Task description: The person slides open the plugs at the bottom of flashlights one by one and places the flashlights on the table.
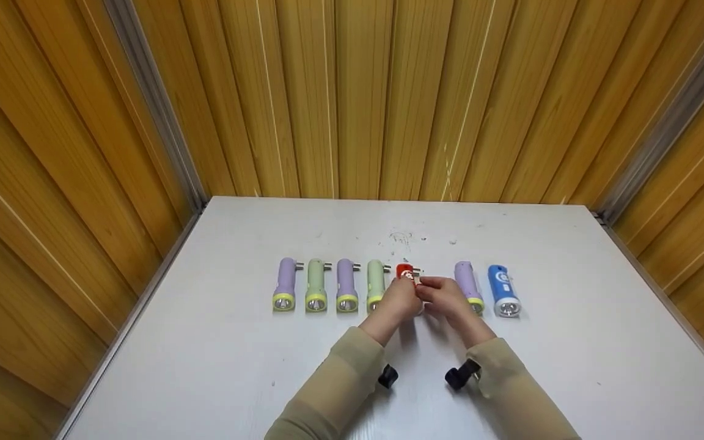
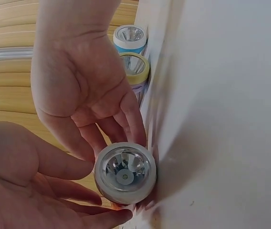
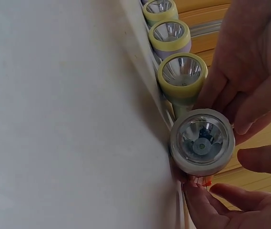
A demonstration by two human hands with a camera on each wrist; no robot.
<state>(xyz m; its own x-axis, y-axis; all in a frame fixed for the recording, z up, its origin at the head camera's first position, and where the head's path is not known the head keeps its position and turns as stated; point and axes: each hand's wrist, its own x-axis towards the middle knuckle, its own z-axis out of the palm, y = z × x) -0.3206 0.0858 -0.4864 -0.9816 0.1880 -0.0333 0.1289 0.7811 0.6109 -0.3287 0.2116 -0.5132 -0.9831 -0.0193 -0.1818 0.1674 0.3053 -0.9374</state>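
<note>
A red flashlight with a pale head ring lies in the row on the white table, metal prongs jutting from its far right side. My left hand grips it from the left, covering its lower body in the head view. The fingers of my right hand curl in at its right side, close to the prongs. In the left wrist view the flashlight's round lens sits between both hands. A green flashlight is right beside my left hand; a purple flashlight lies partly behind my right hand.
Left of the green one lie a purple flashlight, another green flashlight and another purple flashlight, all with prongs out. At the right end is a blue flashlight. Wood-patterned panels enclose the white table.
</note>
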